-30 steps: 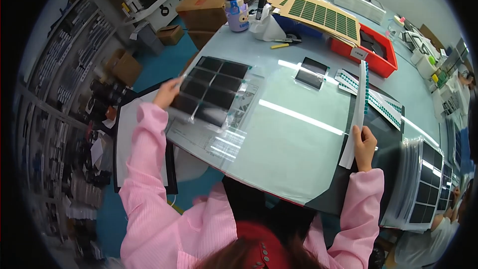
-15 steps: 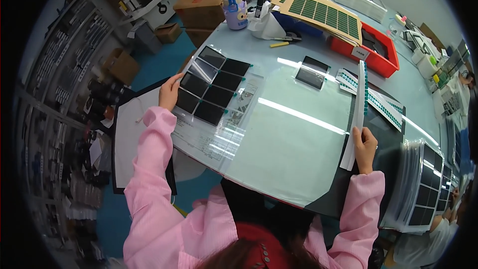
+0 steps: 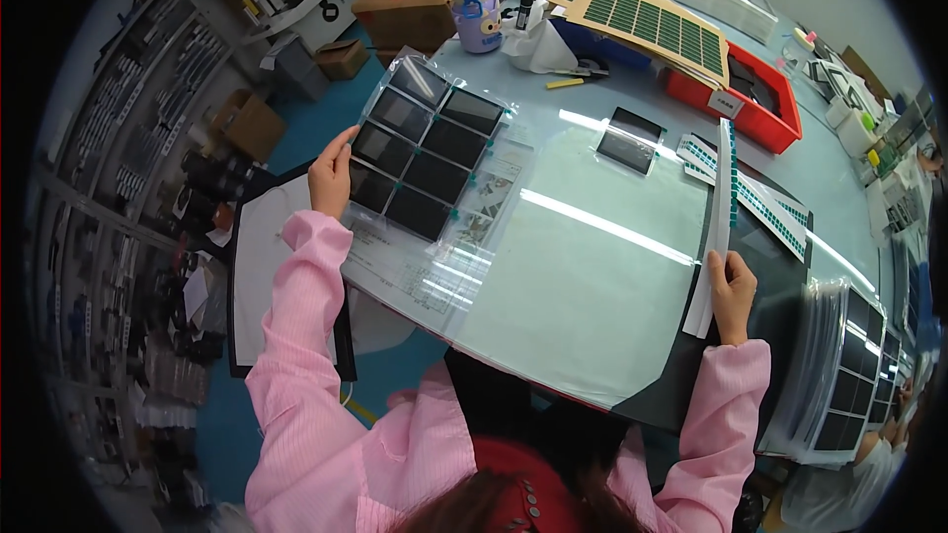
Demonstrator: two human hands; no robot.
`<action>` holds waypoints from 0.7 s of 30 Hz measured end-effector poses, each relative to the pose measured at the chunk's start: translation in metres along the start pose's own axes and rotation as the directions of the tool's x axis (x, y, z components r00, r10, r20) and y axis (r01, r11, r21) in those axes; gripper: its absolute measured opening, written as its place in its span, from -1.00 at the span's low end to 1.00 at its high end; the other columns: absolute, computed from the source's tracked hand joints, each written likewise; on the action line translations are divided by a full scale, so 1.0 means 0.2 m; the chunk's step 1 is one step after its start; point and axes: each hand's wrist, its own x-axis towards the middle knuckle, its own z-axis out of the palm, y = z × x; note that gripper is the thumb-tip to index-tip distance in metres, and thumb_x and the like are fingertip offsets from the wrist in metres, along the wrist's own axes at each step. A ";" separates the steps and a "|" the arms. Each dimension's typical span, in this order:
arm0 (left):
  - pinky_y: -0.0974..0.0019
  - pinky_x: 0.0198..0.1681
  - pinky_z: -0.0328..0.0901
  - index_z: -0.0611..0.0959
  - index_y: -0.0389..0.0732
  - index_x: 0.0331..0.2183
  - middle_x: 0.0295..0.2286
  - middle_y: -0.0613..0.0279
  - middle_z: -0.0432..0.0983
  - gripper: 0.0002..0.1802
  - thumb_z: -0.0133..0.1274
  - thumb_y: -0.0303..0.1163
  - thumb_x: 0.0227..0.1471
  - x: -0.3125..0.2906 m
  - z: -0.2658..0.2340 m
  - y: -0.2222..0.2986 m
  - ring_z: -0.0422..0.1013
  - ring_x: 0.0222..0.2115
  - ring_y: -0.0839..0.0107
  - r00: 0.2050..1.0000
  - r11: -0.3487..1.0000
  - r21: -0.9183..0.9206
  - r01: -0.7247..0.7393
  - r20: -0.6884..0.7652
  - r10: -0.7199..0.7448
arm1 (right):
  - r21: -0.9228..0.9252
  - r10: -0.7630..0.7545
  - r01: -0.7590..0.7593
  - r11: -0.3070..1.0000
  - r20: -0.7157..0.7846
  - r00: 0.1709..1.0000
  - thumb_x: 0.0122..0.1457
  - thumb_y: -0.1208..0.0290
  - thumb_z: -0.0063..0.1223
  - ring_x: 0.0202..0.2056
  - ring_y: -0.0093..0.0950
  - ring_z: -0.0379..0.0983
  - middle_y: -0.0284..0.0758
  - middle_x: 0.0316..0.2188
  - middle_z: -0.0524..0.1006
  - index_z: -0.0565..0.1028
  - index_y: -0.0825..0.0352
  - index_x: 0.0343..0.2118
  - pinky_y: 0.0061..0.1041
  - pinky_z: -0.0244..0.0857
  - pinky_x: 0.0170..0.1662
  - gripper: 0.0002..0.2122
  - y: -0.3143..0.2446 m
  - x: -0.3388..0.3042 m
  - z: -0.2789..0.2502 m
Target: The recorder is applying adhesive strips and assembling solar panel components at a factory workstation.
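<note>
My left hand point(image 3: 331, 176) is closed at the left edge of a clear plastic tray point(image 3: 434, 245). In it, several dark rectangular panels point(image 3: 437, 173) with small green tabs lie in two columns. The tray is tilted, its far side raised off the table. My right hand point(image 3: 731, 298) grips the near end of a long white strip point(image 3: 698, 308) with green tabs along its far part. More white strips with green tabs point(image 3: 768, 217) lie crossed beside it on a black surface. Beyond the pale green mat point(image 3: 583, 286), a pair of dark panels point(image 3: 630, 141) rests on the table.
At the back stand a purple bottle point(image 3: 478, 20), a white bag point(image 3: 538, 47), a yellow-handled cutter point(image 3: 567, 83) and a red bin point(image 3: 785, 104) under cardboard sheets of green labels point(image 3: 657, 28). Stacked panel trays point(image 3: 839, 375) stand at the right. Shelves point(image 3: 109, 188) line the left.
The far side of the clear tray has risen and moved away from me, with my left hand still on its edge. My right hand and the strip have barely moved.
</note>
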 end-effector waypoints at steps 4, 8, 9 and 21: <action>0.39 0.03 0.38 0.68 -0.20 0.04 -0.02 0.15 0.65 -0.68 -0.06 -0.48 0.35 -0.03 -0.05 0.06 0.56 -0.02 0.26 0.999 1.000 0.012 0.021 -0.024 -0.021 | 0.001 -0.009 0.009 1.000 0.021 1.000 0.37 0.34 0.12 -0.51 -0.71 0.05 -0.52 -0.60 0.18 0.33 0.37 -0.50 -0.57 -0.03 -0.49 -0.67 0.00 0.00 0.02; 0.37 0.02 0.39 0.67 -0.21 0.05 -0.03 0.17 0.66 -0.67 -0.07 -0.49 0.36 0.01 -0.06 0.06 0.57 -0.04 0.29 0.998 0.999 -0.013 0.052 0.020 -0.052 | 0.020 0.001 -0.001 1.000 0.002 1.000 0.36 0.34 0.13 -0.51 -0.70 0.05 -0.50 -0.61 0.16 0.31 0.38 -0.51 -0.55 -0.03 -0.49 -0.66 -0.02 0.00 0.00; 0.37 0.02 0.39 0.67 -0.21 0.05 -0.03 0.17 0.66 -0.67 -0.07 -0.49 0.36 0.01 -0.07 0.02 0.57 -0.04 0.29 0.998 0.998 -0.010 0.054 0.021 -0.054 | 0.022 0.002 -0.002 1.000 0.006 1.000 0.36 0.34 0.13 -0.51 -0.70 0.05 -0.50 -0.61 0.16 0.31 0.38 -0.51 -0.55 -0.03 -0.49 -0.66 -0.04 -0.01 0.01; 0.13 0.16 0.32 0.64 -0.22 0.07 0.00 0.00 0.60 -0.62 -0.06 -0.31 0.32 0.15 -0.21 -0.95 0.49 0.04 0.05 0.979 0.949 0.310 -0.056 0.203 -0.008 | -0.108 0.153 -0.146 0.983 0.058 0.987 0.26 0.13 0.10 -0.22 -0.10 0.61 -0.17 -0.32 0.66 0.63 0.20 -0.21 -0.18 0.41 -0.22 -0.75 -0.16 -0.01 0.05</action>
